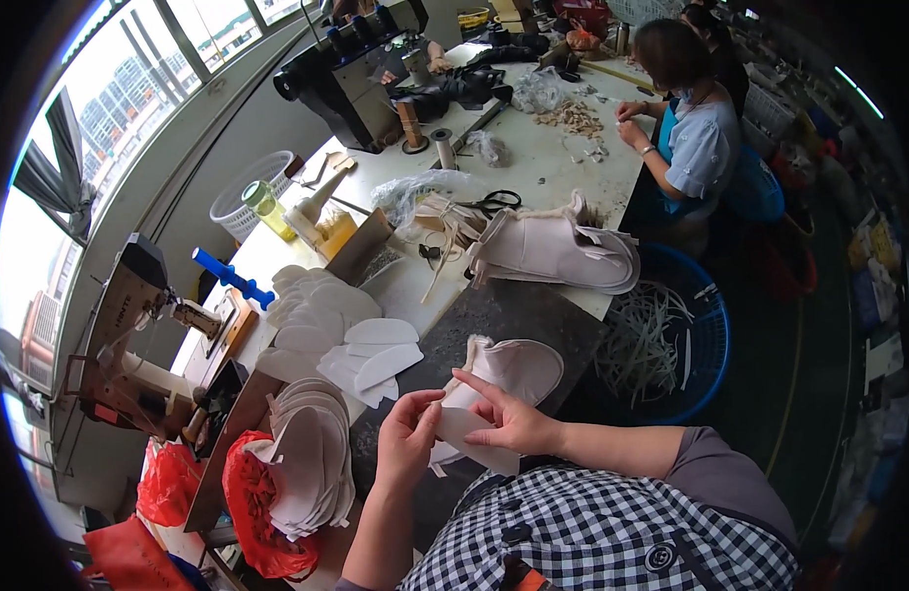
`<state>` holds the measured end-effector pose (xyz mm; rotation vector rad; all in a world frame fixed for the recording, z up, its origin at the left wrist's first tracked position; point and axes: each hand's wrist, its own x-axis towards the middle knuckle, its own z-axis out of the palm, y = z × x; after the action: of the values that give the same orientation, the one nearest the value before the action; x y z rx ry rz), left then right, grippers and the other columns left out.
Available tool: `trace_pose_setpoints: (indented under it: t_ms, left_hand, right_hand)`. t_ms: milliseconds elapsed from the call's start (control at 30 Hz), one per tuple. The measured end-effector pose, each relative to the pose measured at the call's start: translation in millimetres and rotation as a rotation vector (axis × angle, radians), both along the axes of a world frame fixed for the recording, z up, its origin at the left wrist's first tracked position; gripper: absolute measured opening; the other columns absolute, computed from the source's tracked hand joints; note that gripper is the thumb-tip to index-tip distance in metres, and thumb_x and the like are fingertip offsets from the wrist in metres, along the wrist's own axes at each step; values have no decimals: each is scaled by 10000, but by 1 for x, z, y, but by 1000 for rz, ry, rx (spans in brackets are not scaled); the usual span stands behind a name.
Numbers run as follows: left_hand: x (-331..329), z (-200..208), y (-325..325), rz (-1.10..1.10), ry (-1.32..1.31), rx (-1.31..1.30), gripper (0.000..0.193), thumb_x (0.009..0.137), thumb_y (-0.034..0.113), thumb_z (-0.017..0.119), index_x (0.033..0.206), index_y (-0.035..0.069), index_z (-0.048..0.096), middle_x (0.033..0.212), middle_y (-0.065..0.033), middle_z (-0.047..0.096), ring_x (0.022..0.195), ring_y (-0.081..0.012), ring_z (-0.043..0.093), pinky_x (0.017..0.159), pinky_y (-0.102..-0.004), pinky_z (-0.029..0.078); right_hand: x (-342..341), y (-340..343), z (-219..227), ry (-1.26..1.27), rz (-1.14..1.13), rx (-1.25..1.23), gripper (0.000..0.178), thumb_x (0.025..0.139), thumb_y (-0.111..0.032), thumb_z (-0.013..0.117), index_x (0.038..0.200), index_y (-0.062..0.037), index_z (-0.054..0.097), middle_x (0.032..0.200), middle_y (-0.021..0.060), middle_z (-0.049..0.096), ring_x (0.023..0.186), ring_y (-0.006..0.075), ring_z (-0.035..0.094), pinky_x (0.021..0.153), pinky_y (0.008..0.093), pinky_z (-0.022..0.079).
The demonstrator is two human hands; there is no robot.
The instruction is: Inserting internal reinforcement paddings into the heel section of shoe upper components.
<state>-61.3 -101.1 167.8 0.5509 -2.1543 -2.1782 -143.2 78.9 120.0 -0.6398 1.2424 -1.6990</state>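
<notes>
I had one pale shoe piece (474, 428) in both hands, low over the dark slab (504, 315) at the near end of the desk (543, 158). My left hand (407, 438) was closed on its near edge, thumb and fingers pinched together on the material. My right hand (514, 419) was clamped on the other side, fingers curled over the top and pressing the layers together. Just beyond my hands a rounded cream part of the same piece (523, 369) rested on the slab, touching what I held.

As I judged it, I was in the middle of the batch rather than near either end. To my left a thick stack of cut white soles (312, 463) sat fanned out over a red bag (262, 512), and more loose flat soles (366, 355) lay spread on the desk beside the slab; these looked like stock waiting its turn. Farther up the desk a heap of assembled pale shoe uppers (553, 251) lay piled together, which I took for pieces already put together. Black scissors (494, 202) lay near that heap. A blue basket (671, 345) on the floor to my right held a tangle of thin white offcut strips, a sign that a good deal of trimming was done. Across the desk another person (691, 118) worked with small scraps.
</notes>
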Motion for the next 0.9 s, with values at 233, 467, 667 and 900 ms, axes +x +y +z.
trace_pose_setpoints:
  t_ms: [233, 467, 667, 900]
  left_hand:
    - [5, -18, 18, 162, 287, 16, 240, 981, 136, 547, 1196, 32, 560, 969, -40, 597, 798, -85, 565, 684, -227, 473]
    - [18, -93, 13, -297, -193, -1250, 693, 773, 339, 760, 1332, 70, 453, 1359, -169, 448, 1324, -367, 376, 1084, -491, 314]
    - [51, -161, 2, -275, -107, -1248, 653, 749, 239, 752, 1334, 124, 484, 1417, -163, 401, 1351, -343, 350, 1108, -492, 284]
    - [59, -162, 16, -248, 136, -1348, 410, 844, 157, 615, 1251, 128, 574, 1399, -156, 456, 1318, -345, 416, 1111, -461, 314]
  right_hand:
    - [14, 45, -24, -157, -258, 90, 327, 908, -134, 665, 1161, -43, 480, 1027, 69, 623, 778, 134, 646, 679, 263, 547]
    - [-21, 89, -27, -175, -698, 89, 326, 963, -249, 583, 1234, -98, 483, 950, 20, 611, 692, 101, 605, 597, 218, 500]
    - [6, 116, -63, -318, -615, 69, 289, 989, -251, 515, 1229, -90, 505, 1059, 55, 624, 802, 134, 604, 732, 274, 501]
    - [12, 113, -70, -340, -587, -93, 236, 986, -206, 522, 1193, -97, 550, 1091, 46, 628, 1011, 160, 587, 929, 319, 442]
